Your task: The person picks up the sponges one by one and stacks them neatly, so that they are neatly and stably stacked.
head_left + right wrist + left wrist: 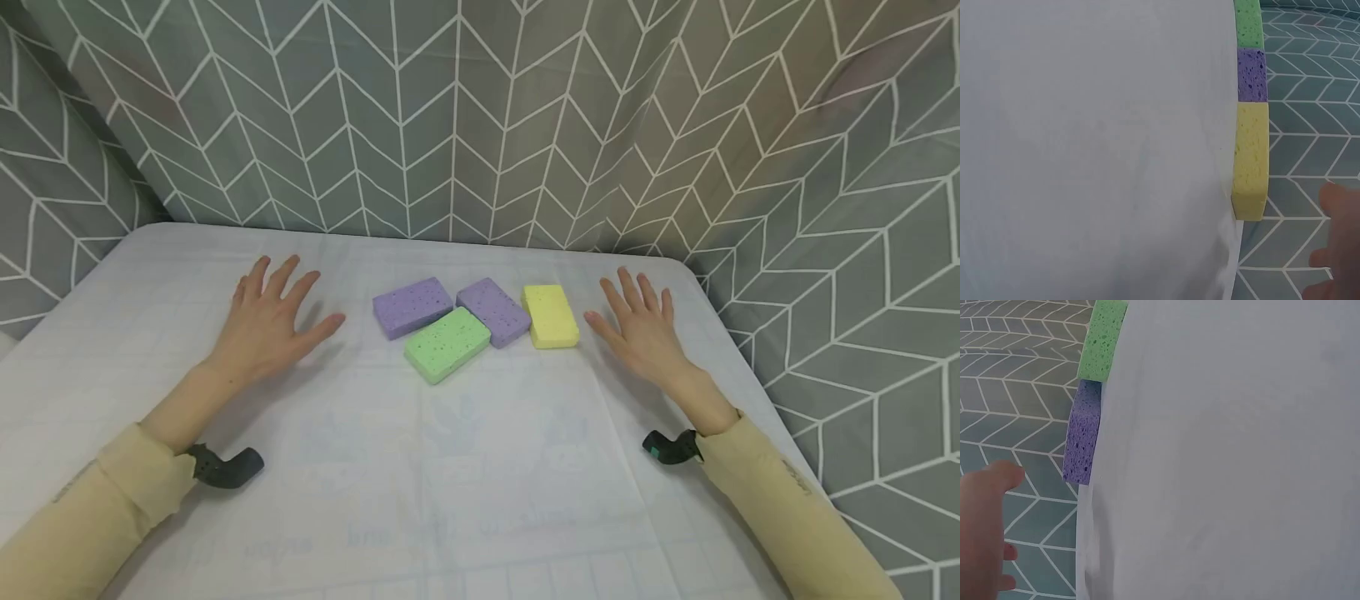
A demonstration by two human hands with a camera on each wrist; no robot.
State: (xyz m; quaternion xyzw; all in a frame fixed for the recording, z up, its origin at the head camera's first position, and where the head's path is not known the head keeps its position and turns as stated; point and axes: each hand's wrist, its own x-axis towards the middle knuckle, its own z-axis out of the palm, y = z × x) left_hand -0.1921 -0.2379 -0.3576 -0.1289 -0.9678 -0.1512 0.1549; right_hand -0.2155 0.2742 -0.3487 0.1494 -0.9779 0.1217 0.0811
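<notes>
Several sponges lie on the table between my two hands. A purple sponge (412,307) is at the left, a second purple sponge (493,312) beside it. In front of these two sits a green sponge (447,344), close against both. The yellow sponge (551,317) is at the right end, near the second purple one. My left hand (266,321) is spread with nothing in it, left of the purple sponge (1083,432). To the right of the yellow sponge (1251,159), my right hand (639,329) is also spread and holds nothing.
A white cloth (525,467) covers the table, whose far edge runs just behind the sponges. Grey curtains (427,117) with white chevron lines hang behind and at both sides. Dark wrist devices (228,468) stick out from both beige sleeves (112,508).
</notes>
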